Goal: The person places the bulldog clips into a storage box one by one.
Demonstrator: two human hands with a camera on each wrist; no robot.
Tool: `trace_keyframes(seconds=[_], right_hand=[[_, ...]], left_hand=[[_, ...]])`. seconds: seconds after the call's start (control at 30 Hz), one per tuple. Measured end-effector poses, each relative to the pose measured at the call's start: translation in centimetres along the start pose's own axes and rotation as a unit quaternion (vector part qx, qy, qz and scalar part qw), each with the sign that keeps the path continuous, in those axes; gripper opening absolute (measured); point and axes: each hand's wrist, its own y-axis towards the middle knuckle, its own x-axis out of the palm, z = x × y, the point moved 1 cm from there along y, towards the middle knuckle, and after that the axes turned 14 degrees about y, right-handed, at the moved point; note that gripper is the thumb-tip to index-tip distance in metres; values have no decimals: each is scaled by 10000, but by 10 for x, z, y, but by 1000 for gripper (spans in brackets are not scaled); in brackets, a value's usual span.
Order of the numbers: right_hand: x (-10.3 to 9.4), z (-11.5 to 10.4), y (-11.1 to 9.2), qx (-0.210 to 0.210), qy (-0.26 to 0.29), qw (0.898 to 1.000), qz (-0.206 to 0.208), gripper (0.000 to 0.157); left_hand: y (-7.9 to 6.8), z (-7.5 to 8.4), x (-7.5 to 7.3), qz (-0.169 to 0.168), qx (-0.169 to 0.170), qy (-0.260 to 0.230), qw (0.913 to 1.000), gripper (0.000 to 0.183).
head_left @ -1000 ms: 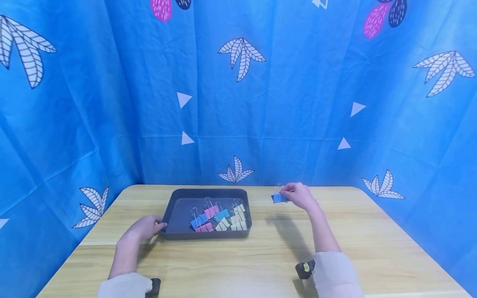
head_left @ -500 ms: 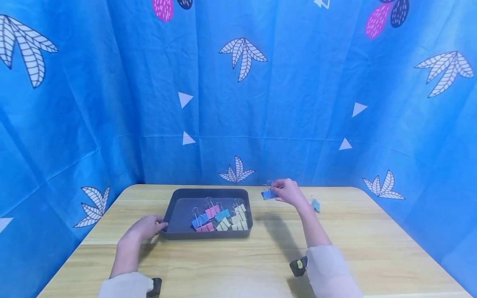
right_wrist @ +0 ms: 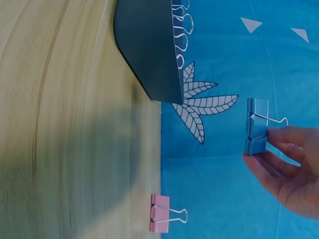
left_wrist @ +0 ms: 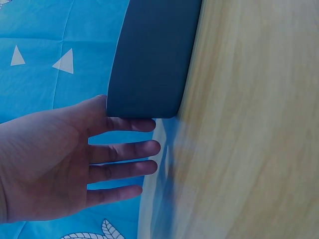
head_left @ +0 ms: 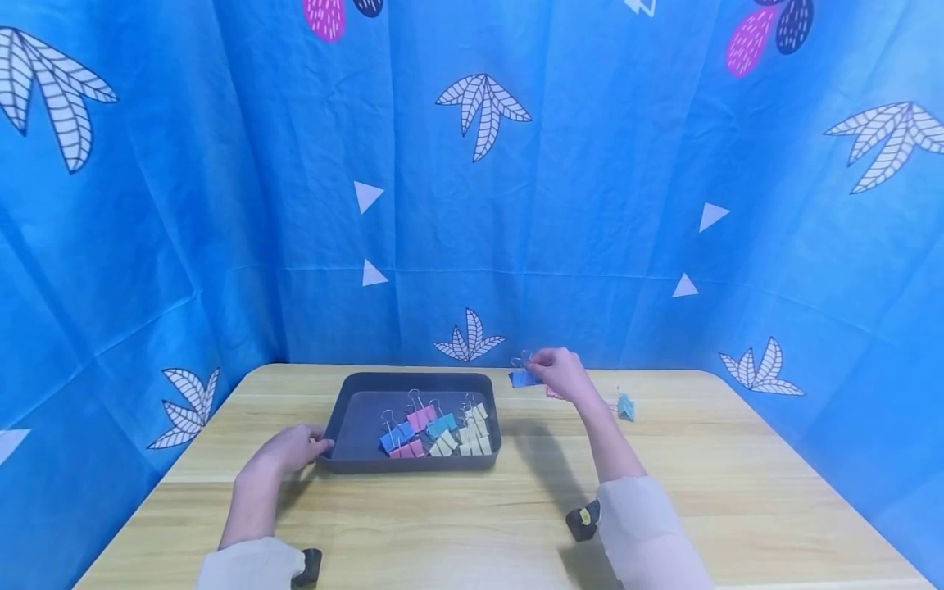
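Observation:
My right hand (head_left: 562, 373) pinches a blue binder clip (right_wrist: 256, 125) between thumb and fingertips, raised above the far part of the table. Its wire handles point up in the head view. A pink binder clip (right_wrist: 160, 214) stands on the table below that hand, mostly covered by it in the head view. My left hand (head_left: 295, 449) holds the left rim of a dark grey tray (head_left: 409, 465), thumb over the edge and index finger along the outer wall. The other left fingers (left_wrist: 124, 170) are spread straight. Pink, blue, teal and pale yellow binder clips (head_left: 474, 432) lie in the tray's right half.
A teal binder clip (head_left: 625, 407) sits on the wooden table (head_left: 442, 524) to the right of my right forearm. A blue patterned curtain (head_left: 472, 221) hangs behind the table and along both sides.
My right hand has moved left toward the tray and slightly up, carrying the blue binder clip. The teal and pink clips have come into sight from behind it. My left hand and the tray stay put.

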Motion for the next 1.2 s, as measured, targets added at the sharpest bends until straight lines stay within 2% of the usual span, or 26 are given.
trace_keyframes(seconds=[0.13,0.5,0.93,1.2], right_hand=[[5,-1,3,53,119,9999,-4,16],[18,-7,10,-230,-43,9997,23,15],[44,-15,21,-189,-51,9998,15,14],[61,-18,31,-156,-262,9995,87,15]], left_hand=[[0,0,0,7,21,19,10000,39],[2,-2,1,31,90,-26,10000,37],[0,0,0,86,131,-52,9999,32],[-2,1,-1,81,144,-63,9998,26]])
